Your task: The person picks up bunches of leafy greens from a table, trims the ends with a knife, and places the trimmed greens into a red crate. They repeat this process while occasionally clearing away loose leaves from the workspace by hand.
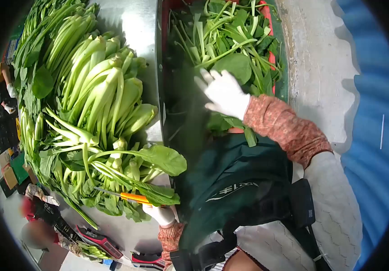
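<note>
Left hand: my left hand (pixel 159 213), in a white glove, is closed round the orange handle of a knife (pixel 129 197) at the near edge of the bench (pixel 133 22).
Knife: its long axis runs almost level across the view, handle toward my hand, the thin blade pointing away to the left and slightly up. The blade lies over the lower leaves of the heap; I cannot tell whether it touches them.
Right hand: my right hand (pixel 223 92), also in a white glove, is spread flat with fingers apart, palm down on the greens in the crate (pixel 281 67). It pinches nothing that I can see; one broad leaf (pixel 235 65) lies just past the fingertips.
Crate: a dark-sided box with red showing at the rim, just beside the bench on the right, filled with loose leafy stalks lying in every direction.
Heap: the greens (pixel 95 90) on the bench are stacked in order, pale thick stems to the upper right, dark leaves to the lower left, so their long axes run on a diagonal. A few stalks near the knife lie crosswise to that.
Sleeve: a reddish knitted sleeve (pixel 284 128) covers my right forearm, above a dark green apron (pixel 230 180).
Others: at the left edge, well apart from me, a person (pixel 45 217) in patterned sleeves is at work lower down.
</note>
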Available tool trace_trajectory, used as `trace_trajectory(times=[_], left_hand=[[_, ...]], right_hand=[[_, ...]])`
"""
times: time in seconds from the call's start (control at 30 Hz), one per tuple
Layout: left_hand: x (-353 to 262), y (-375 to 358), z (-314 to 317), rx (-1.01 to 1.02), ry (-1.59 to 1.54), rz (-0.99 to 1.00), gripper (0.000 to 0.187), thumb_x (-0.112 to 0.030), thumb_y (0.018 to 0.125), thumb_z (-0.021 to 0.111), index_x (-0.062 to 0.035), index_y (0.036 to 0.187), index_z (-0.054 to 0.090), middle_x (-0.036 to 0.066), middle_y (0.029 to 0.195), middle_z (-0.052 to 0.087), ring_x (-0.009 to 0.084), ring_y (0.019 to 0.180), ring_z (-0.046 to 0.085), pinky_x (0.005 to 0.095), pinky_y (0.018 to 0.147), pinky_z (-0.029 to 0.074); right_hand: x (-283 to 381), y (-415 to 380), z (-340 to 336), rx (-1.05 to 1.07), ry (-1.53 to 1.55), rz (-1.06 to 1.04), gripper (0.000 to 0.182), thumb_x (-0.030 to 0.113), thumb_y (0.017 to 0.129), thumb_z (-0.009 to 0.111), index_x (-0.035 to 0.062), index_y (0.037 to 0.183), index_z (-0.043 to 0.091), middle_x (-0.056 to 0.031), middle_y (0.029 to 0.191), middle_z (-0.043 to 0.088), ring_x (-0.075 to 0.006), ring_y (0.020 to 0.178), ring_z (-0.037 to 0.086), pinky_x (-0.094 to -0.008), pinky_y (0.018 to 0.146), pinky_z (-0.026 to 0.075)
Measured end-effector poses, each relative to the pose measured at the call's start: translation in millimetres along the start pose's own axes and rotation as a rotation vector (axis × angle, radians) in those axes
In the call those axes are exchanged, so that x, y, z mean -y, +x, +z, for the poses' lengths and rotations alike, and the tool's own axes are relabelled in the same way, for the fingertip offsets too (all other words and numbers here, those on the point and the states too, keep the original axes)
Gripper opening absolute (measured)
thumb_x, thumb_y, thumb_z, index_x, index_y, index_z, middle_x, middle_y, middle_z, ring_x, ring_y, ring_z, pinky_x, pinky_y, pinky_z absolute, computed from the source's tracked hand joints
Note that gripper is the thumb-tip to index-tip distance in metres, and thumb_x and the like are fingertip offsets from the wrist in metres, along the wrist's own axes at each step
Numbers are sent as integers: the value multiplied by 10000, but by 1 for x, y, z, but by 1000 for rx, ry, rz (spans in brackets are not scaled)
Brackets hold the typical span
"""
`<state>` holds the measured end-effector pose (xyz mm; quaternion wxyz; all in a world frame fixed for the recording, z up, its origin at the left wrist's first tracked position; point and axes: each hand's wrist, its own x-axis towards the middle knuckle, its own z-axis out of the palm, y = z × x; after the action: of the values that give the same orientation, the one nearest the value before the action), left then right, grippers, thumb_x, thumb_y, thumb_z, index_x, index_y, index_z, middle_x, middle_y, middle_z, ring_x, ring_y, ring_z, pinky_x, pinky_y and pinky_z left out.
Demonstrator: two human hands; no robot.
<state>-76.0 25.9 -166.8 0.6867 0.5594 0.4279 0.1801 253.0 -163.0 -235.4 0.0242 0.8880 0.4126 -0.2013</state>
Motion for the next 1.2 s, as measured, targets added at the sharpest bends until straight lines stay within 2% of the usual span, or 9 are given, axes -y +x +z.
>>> trace_trajectory(times=[0.03, 0.13, 0.27, 0.43, 0.53, 0.57, 0.7, 1.0, 1.2], left_hand=[[-6, -1, 6, -9, 31, -1, 268, -122, 885, 616, 63, 1072, 564, 139, 895, 658, 231, 757, 663, 368, 726, 570], [-5, -2, 8, 1, -10, 40, 291, -143, 885, 612, 63, 1085, 562, 135, 920, 657, 225, 773, 665, 366, 728, 570], [-6, -3, 14, -52, 203, 87, 296, -186, 904, 482, 61, 1011, 605, 108, 901, 671, 172, 755, 644, 296, 709, 530], [1, -3, 1, -46, 44, 42, 322, -195, 900, 659, 43, 1080, 538, 118, 970, 628, 191, 810, 641, 339, 746, 555], [-3, -3, 16, -90, 145, 81, 316, -213, 898, 490, 56, 1019, 602, 104, 917, 668, 174, 773, 639, 295, 698, 519], [-4, -3, 19, -123, 151, 81, 349, -254, 896, 511, 56, 1027, 602, 107, 908, 668, 184, 753, 640, 303, 699, 526], [1, -3, 1, -38, 197, 58, 305, -237, 939, 593, 43, 1052, 558, 111, 911, 640, 193, 772, 652, 335, 720, 557], [8, -5, -3, -182, -31, -110, 214, -205, 967, 570, 0, 1016, 534, 130, 681, 615, 184, 552, 576, 296, 537, 504], [-5, -17, -5, -261, 168, -325, 236, -13, 881, 627, -21, 1057, 470, 119, 936, 557, 193, 762, 578, 313, 661, 515]], right_hand=[[-7, 3, -2, -216, -98, -63, 899, 478, 753, 737, 30, 1455, 401, -182, 1430, 445, -273, 1213, 485, -391, 940, 415], [-30, 22, -14, -358, -221, -321, 991, 496, 684, 782, 116, 1496, 360, -170, 1521, 363, -306, 1415, 330, -545, 1150, 252], [-68, 69, 26, -158, -140, -514, 1113, 487, 604, 830, 133, 1520, 307, -168, 1538, 339, -312, 1456, 268, -589, 1197, 87], [-64, 71, 69, -385, -94, -557, 929, 461, 623, 778, 59, 1402, 470, -131, 1248, 588, -290, 1233, 518, -458, 1128, 294], [-55, 60, 77, -326, -105, -490, 770, 442, 656, 749, 15, 1270, 566, -64, 1014, 613, -235, 1031, 573, -356, 985, 396], [-50, 55, 79, -524, -171, -510, 592, 424, 662, 744, 21, 1080, 630, -18, 863, 582, -206, 885, 565, -316, 856, 425], [-36, 38, 86, -349, -91, -525, 425, 390, 633, 783, 82, 868, 606, -12, 843, 590, -205, 870, 571, -319, 799, 439], [-13, 92, 147, -110, -234, -497, 340, 294, 770, 633, 55, 1011, 603, -69, 970, 597, -235, 949, 553, -342, 832, 416], [-4, 139, 262, -283, -54, -514, 227, 238, 779, 574, 47, 900, 598, -121, 842, 571, -303, 869, 531, -462, 830, 407]])
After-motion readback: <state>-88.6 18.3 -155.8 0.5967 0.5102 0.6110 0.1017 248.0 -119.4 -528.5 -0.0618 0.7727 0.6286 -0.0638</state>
